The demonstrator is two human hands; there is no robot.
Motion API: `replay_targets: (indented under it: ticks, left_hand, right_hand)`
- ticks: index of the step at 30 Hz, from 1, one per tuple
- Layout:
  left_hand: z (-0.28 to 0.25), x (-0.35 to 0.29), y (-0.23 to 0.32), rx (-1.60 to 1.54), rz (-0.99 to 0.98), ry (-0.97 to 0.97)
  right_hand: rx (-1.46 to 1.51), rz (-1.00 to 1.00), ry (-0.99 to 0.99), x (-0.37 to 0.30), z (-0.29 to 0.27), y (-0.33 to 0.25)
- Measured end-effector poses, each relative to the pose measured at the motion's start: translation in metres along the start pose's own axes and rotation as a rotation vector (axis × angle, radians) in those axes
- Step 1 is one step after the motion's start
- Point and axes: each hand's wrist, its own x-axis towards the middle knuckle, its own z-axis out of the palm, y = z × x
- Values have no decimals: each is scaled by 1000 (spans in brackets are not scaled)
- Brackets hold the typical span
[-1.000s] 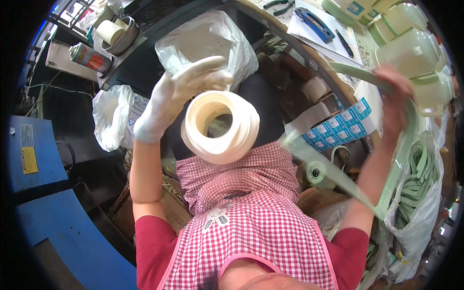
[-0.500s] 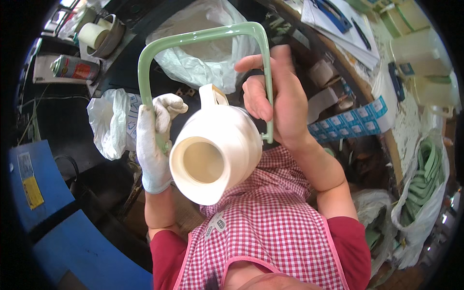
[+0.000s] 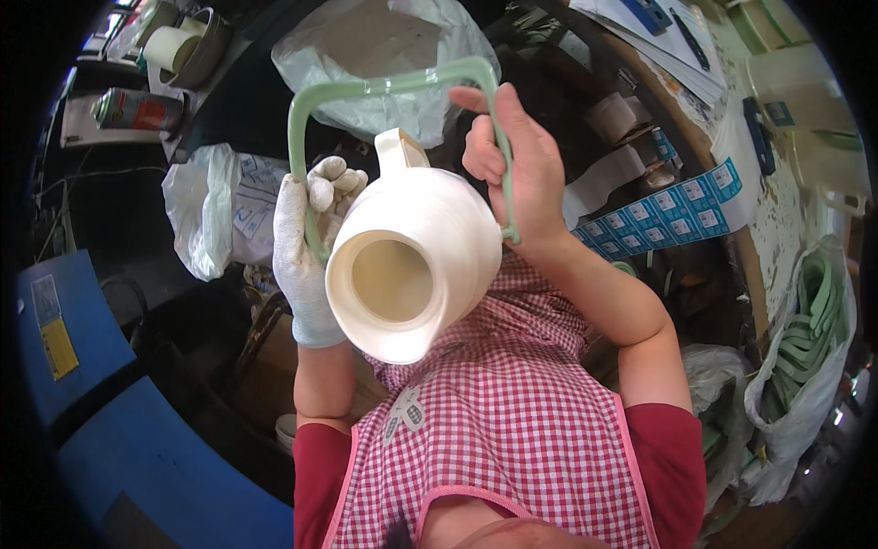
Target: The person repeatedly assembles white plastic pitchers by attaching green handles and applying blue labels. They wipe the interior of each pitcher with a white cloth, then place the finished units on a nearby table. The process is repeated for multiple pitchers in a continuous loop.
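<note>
A cream-white jug (image 3: 466, 233) with a round open mouth and a pouring lip hangs in front of my apron, its mouth turned up toward me. A small fixed grip (image 3: 395, 154) of the same white stands at its far side. A pale green, squared carrying handle (image 3: 393, 85) arches over the jug. My left hand (image 3: 309, 242), in a white glove, is closed round the handle's left arm beside the jug. My bare right hand (image 3: 529, 165) grips the right arm, its index finger stretched behind the handle. The handle's right end touches the jug's side; its left end is partly hidden.
A large clear plastic bag (image 3: 366, 37) lies beyond the handle, and another bag (image 3: 201, 210) is at the left. Blue-and-white label sheets (image 3: 672, 215) reach out from the right bench. A bag of green handles (image 3: 800, 339) sits at right; blue panels (image 3: 169, 467) stand lower left.
The green handle has come lower and slightly to the right, with both hands still on it. Its right end has moved down against the jug's side.
</note>
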Motion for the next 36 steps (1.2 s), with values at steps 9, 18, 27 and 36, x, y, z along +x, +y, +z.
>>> replay_targets:
  ticks: [9,18,27,36]
  left_hand:
    - [-4,0,-2,31,-7,-37]
    - [23,-11,-7,92,25,139]
    - [-5,-1,-29,-261,-164,-289]
    - [-17,6,-13,739,272,-376]
  right_hand:
    - [151,49,-208,13,-18,11]
    - [-168,-88,-61,12,-12,5]
    - [166,377,-197,17,-49,-25]
    - [66,249,-163,9,-17,-14]
